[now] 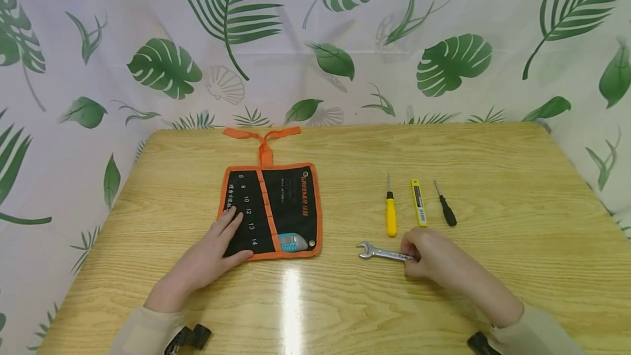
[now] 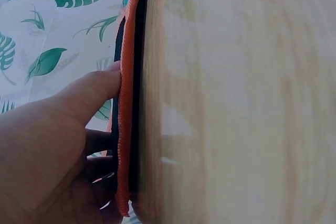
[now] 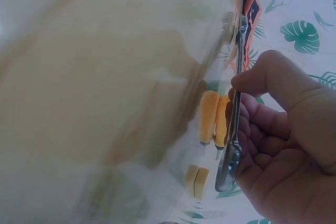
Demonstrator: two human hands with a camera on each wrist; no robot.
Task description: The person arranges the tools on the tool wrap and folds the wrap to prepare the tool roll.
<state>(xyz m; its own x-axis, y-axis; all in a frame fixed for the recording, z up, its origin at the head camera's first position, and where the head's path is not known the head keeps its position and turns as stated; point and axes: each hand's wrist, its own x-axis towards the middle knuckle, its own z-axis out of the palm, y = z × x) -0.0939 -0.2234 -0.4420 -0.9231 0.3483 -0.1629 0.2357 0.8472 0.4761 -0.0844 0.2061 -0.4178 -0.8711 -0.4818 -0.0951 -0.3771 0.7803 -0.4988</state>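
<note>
A black tool pouch (image 1: pixel 296 201) with orange edging lies unrolled on the table, size numbers printed down its left part. My left hand (image 1: pixel 207 259) rests on its lower left, fingers spread out; in the left wrist view the thumb (image 2: pixel 94 90) lies against the orange-edged side. Tucked at the pouch's lower right is a teal utility knife (image 1: pixel 293 242). My right hand (image 1: pixel 436 256) pinches a silver wrench (image 1: pixel 382 252) by one end, its open jaw pointing left toward the pouch. In the right wrist view the wrench (image 3: pixel 236 114) runs between thumb and curled fingers, close over the table.
Beyond my right hand lie a yellow-handled screwdriver (image 1: pixel 391 215), a slim yellow pack (image 1: pixel 419 202) and a small black screwdriver (image 1: pixel 446 210), side by side. Orange ties (image 1: pixel 265 144) stretch from the pouch to the table's far edge. A leaf-patterned cloth (image 1: pixel 276 70) hangs behind.
</note>
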